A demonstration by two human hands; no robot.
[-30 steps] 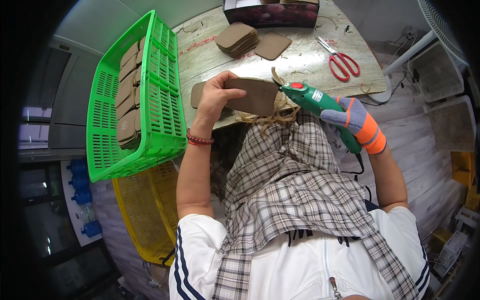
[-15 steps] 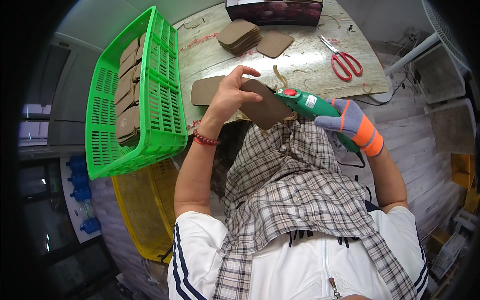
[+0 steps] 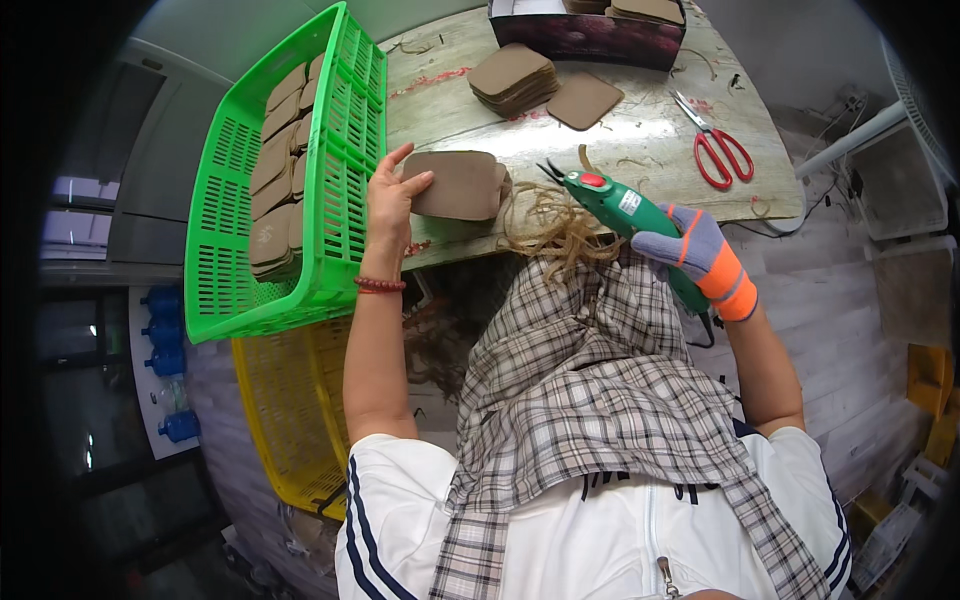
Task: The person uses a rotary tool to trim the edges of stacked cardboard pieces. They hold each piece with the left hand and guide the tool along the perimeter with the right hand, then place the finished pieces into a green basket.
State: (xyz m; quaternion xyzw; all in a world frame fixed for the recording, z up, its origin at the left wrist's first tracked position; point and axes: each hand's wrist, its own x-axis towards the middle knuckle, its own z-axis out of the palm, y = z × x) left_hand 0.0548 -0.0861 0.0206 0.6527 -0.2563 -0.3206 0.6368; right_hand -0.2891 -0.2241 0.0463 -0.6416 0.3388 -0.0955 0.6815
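Observation:
My left hand point(image 3: 390, 205) holds a flat brown rounded-corner pad point(image 3: 458, 185) by its left edge, just above the table's front edge and beside the green basket point(image 3: 335, 260). My right hand point(image 3: 700, 255), in a grey and orange glove, grips a green electric cutter point(image 3: 620, 215) with a red button; its blades point at the pad's right edge. A tangle of thin brown trimmings point(image 3: 560, 235) hangs at the table's front edge below the cutter.
The green basket holds rows of the same pads point(image 3: 275, 190). A stack of pads point(image 3: 512, 78) and a single one point(image 3: 584, 100) lie farther back, with a dark box point(image 3: 590, 35) behind. Red scissors point(image 3: 722, 152) lie right. A yellow crate point(image 3: 290, 410) sits below.
My left hand has carried the pad leftward, away from the cutter and toward the green basket. The cutter has stayed near the table's front edge, its blades now free of the pad.

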